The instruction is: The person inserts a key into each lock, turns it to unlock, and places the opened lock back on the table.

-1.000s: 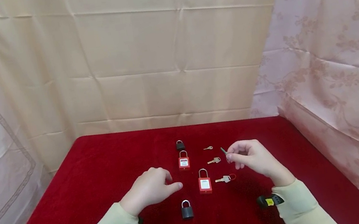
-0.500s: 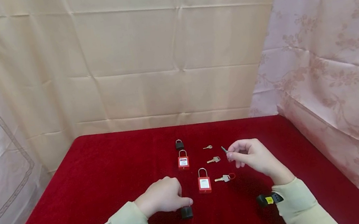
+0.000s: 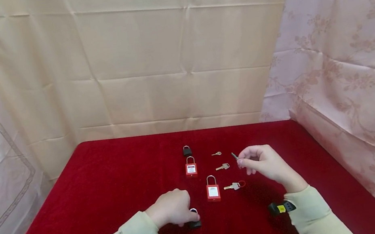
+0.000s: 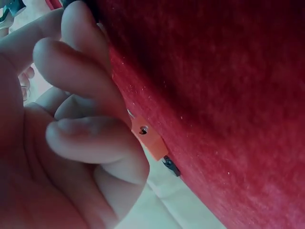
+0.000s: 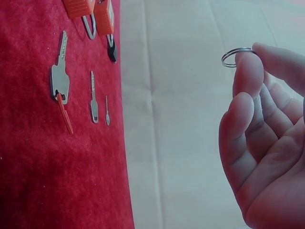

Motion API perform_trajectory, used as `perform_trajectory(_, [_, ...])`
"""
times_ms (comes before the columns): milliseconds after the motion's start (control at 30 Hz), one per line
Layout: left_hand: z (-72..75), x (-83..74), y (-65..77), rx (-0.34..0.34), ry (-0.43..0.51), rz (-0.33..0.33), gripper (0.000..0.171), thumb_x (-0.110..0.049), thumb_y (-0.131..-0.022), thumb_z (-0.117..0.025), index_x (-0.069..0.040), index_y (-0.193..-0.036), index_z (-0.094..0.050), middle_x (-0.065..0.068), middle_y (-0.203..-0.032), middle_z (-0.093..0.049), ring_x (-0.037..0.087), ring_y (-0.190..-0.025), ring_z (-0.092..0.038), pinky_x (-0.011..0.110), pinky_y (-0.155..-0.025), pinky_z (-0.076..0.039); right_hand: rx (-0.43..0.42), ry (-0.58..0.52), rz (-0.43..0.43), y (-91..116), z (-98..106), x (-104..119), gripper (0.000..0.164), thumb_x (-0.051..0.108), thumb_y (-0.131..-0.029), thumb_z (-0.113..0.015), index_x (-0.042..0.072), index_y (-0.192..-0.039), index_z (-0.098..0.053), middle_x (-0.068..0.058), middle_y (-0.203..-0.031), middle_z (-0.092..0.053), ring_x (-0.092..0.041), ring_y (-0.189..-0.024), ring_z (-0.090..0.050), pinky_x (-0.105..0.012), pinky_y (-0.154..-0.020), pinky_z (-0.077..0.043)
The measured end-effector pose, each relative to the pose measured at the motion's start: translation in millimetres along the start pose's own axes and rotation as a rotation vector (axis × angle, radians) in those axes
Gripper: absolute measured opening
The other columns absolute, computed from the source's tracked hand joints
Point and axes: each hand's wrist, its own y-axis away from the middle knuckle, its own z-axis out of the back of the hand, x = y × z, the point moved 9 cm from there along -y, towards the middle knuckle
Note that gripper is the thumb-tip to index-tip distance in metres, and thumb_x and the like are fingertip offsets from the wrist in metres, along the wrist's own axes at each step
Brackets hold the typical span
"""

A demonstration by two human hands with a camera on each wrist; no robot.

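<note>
My left hand [image 3: 173,207] is down at the near black padlock [image 3: 195,225], its thumb and curled fingers pinching it at its left side. Part of the shackle shows above the thumb; the hand hides the rest. In the left wrist view the curled fingers [image 4: 90,143] fill the left, and only a dark sliver shows at their tips. Raised over the table's right side, my right hand [image 3: 266,163] pinches a key [image 3: 234,155] between thumb and fingertips, its blade pointing up and left. A metal split ring [image 5: 233,51] sticks out from those fingertips in the right wrist view.
Two red padlocks, one nearer [image 3: 213,192] and one farther [image 3: 191,169], lie mid-table with a small black padlock [image 3: 187,151] behind. Right of them lie a key with a red ring [image 3: 234,186], a plain key [image 3: 223,167] and a small key [image 3: 217,153]. Red cloth [image 3: 114,165] covers the table.
My left hand has moved right and toward me, down to the near black padlock, and has taken hold of it. The right hand stays in place with its key.
</note>
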Motion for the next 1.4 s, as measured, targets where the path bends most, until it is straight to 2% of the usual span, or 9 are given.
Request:
perform_trajectory(133, [-0.6, -1.3, -0.7, -0.003, 0.009, -0.002, 0.040, -0.032, -0.082, -0.077, -0.018, -0.049, -0.059, -0.008, -0.039, -0.051, 0.008, -0.042, -0.054, 0.028, -0.041, -0.036, 0.002, -0.001, -0.003, 0, 0, 0, 0.012, 0.012, -0.093, -0.076, 0.002, -0.098, -0.071, -0.030, -0.091, -0.067, -0.031, -0.063, -0.064, -0.033, -0.060, -0.056])
perform_trajectory(333, [-6.1, 1.4, -2.6, 0.031, 0.047, 0.044, 0.040, -0.034, -0.083, -0.078, -0.016, -0.051, -0.062, -0.005, -0.041, -0.055, 0.010, -0.037, -0.055, 0.027, -0.041, -0.041, 0.005, 0.010, -0.008, -1, -1, -1, 0.013, 0.013, -0.093, -0.076, 0.002, -0.098, -0.071, -0.023, -0.089, -0.070, -0.027, -0.063, -0.065, -0.032, -0.060, -0.057])
perform_trajectory(533, [-9.4, 2.6, -5.2, 0.031, 0.057, 0.061, 0.040, -0.035, -0.083, -0.078, -0.016, -0.052, -0.062, -0.005, -0.041, -0.055, 0.011, -0.038, -0.056, 0.027, -0.041, -0.040, 0.010, 0.013, -0.004, -2, 0, -1, 0.013, 0.013, -0.093, -0.076, 0.002, -0.098, -0.071, -0.019, -0.088, -0.070, -0.026, -0.064, -0.065, -0.033, -0.061, -0.057])
perform_trajectory(800, [-7.7, -1.6, -6.2, -0.029, -0.018, 0.053, 0.040, -0.037, -0.079, -0.079, -0.019, -0.051, -0.056, -0.007, -0.044, -0.051, 0.010, -0.044, -0.051, 0.030, -0.041, -0.037, 0.016, 0.011, -0.017, -1, -2, -3, 0.013, 0.013, -0.093, -0.076, 0.002, -0.099, -0.071, -0.020, -0.089, -0.070, -0.025, -0.064, -0.065, -0.032, -0.061, -0.057])
perform_trajectory(933, [-5.6, -5.2, -5.4, -0.065, -0.056, 0.038, 0.041, -0.036, -0.077, -0.079, -0.020, -0.051, -0.052, -0.004, -0.049, -0.050, 0.011, -0.046, -0.045, 0.031, -0.041, -0.037, 0.018, 0.008, -0.021, -1, -3, -3, 0.014, 0.013, -0.093, -0.076, 0.002, -0.099, -0.071, -0.017, -0.089, -0.071, -0.025, -0.065, -0.065, -0.033, -0.062, -0.057])
perform_trajectory(1033, [-4.7, -7.9, -4.8, -0.081, -0.069, 0.025, 0.040, -0.034, -0.077, -0.080, -0.020, -0.052, -0.052, -0.003, -0.050, -0.050, 0.012, -0.046, -0.045, 0.032, -0.041, -0.037, 0.021, 0.013, -0.019, -1, -2, -4, 0.014, 0.014, -0.093, -0.076, 0.002, -0.099, -0.071, -0.013, -0.088, -0.071, -0.026, -0.065, -0.065, -0.033, -0.062, -0.057])
perform_trajectory(1133, [-4.3, -11.0, -4.8, -0.085, -0.072, 0.008, 0.040, -0.031, -0.077, -0.081, -0.019, -0.052, -0.052, -0.005, -0.049, -0.048, 0.011, -0.046, -0.045, 0.030, -0.042, -0.036, 0.024, 0.017, -0.017, -1, -2, -4, 0.014, 0.014, -0.093, -0.076, 0.002, -0.100, -0.071, -0.013, -0.088, -0.071, -0.028, -0.065, -0.065, -0.035, -0.062, -0.057])
perform_trajectory(1400, [-5.0, -13.7, -6.0, -0.078, -0.052, -0.020, 0.043, -0.027, -0.078, -0.081, -0.019, -0.050, -0.049, -0.009, -0.044, -0.040, 0.009, -0.044, -0.041, 0.028, -0.041, -0.031, 0.032, 0.011, -0.016, -1, -2, -6, 0.015, 0.015, -0.094, -0.075, 0.002, -0.100, -0.071, -0.023, -0.091, -0.070, -0.027, -0.065, -0.065, -0.036, -0.063, -0.058])
